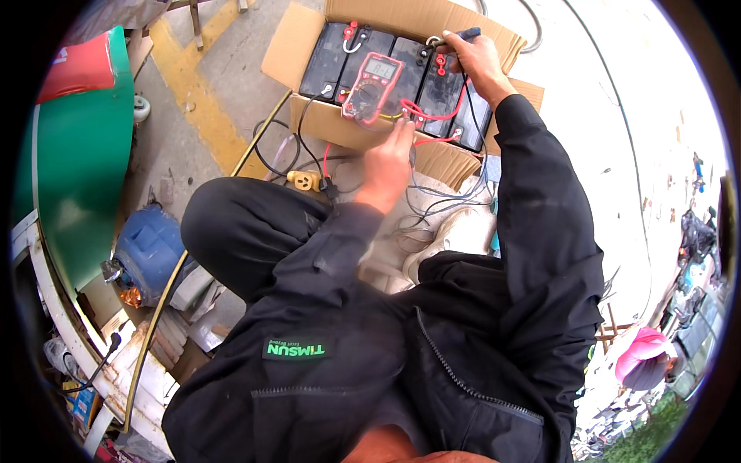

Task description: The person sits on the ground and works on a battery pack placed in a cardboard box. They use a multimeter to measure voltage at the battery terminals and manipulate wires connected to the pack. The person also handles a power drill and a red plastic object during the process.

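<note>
An open cardboard box (324,123) holds several black batteries (323,58) side by side. A red-and-grey multimeter (373,89) lies on top of them, its screen lit. My right hand (477,63) is closed on a dark-handled tool (468,34), whose far end is at a terminal on the far side; its exact kind is unclear. My left hand (386,166) reaches the box's near edge, fingers pressed together by a near-side terminal. What they pinch is hidden. A red lead (436,116) loops between the hands.
Loose wires (440,197) and a yellow socket (304,180) lie in front of the box, close to my shoe (463,231). On the left are a blue plastic container (150,247), a green panel (81,170) and a long thin strip (154,324). A cable (610,73) crosses the right floor.
</note>
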Demonstrator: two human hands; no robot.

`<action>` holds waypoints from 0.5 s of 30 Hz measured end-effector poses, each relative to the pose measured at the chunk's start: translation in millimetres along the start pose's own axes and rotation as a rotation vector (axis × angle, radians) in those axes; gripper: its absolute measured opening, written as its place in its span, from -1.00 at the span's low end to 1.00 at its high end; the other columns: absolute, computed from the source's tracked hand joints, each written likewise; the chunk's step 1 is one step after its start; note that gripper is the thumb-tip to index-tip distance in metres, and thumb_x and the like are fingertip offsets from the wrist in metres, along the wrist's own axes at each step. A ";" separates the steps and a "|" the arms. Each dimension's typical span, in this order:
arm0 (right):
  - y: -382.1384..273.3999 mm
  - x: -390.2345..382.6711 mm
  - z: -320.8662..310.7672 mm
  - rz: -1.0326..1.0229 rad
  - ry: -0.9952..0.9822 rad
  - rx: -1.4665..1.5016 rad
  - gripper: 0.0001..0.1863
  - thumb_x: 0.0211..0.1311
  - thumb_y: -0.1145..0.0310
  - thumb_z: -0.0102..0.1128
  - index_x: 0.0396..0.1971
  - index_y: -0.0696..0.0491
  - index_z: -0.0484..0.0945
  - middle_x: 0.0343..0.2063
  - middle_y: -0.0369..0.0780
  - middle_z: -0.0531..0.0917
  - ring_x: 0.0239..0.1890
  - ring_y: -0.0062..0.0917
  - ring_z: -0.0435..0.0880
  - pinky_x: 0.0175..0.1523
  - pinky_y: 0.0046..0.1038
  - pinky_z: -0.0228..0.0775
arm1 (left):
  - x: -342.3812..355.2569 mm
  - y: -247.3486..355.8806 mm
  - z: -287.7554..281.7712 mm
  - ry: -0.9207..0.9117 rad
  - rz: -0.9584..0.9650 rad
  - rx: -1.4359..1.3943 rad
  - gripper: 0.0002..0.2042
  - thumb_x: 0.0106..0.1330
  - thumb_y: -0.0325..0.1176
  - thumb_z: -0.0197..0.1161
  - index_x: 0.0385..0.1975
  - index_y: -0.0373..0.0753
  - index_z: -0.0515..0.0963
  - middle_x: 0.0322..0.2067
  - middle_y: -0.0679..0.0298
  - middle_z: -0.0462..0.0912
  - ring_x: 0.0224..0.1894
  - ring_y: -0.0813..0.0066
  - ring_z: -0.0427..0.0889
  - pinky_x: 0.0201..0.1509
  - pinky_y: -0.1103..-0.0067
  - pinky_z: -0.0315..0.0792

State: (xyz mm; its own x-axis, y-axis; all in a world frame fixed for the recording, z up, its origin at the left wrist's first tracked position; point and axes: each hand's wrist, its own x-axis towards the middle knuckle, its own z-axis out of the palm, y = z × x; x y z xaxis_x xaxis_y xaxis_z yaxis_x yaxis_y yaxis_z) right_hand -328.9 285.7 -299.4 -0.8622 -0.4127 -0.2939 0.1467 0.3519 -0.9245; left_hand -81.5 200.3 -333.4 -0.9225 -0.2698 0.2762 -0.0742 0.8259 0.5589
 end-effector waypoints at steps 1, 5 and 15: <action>1.8 1.6 1.8 0.010 0.038 -0.010 -0.61 0.26 0.14 0.21 -0.35 0.24 0.67 -0.45 -0.23 0.75 -0.69 -0.67 0.52 -0.50 -0.57 0.40 | -0.8 0.7 0.4 0.001 -0.005 -0.007 -0.63 0.15 -0.54 0.20 0.01 -0.34 0.53 -0.01 -0.02 0.63 -0.19 0.04 0.70 -0.20 0.35 0.61; -6.6 2.4 11.2 0.051 0.105 -0.158 -0.61 0.22 0.13 0.21 -0.40 0.22 0.69 -0.56 -0.28 0.72 -0.68 -0.65 0.55 -0.48 -0.56 0.42 | -0.6 2.9 -4.4 -0.003 -0.021 -0.004 -0.68 0.23 -0.47 0.22 -0.01 -0.34 0.53 -0.03 -0.03 0.63 -0.20 0.04 0.70 -0.21 0.35 0.61; -7.4 7.2 11.4 0.026 0.075 -0.236 -0.62 0.16 0.15 0.16 -0.43 0.20 0.71 -0.55 -0.21 0.74 -0.59 -0.58 0.69 -0.32 -0.53 0.55 | 0.7 2.5 -1.6 -0.001 -0.024 -0.028 -0.70 0.26 -0.45 0.21 -0.02 -0.35 0.54 -0.03 -0.05 0.63 -0.20 0.03 0.70 -0.21 0.32 0.61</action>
State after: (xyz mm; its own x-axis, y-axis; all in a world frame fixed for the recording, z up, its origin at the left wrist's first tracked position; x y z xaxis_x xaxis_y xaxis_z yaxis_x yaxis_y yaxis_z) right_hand -330.6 270.6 -297.4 -0.8946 -0.3401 -0.2899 0.0600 0.5515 -0.8320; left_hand -81.7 201.5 -330.5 -0.9209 -0.2893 0.2614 -0.0862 0.8050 0.5869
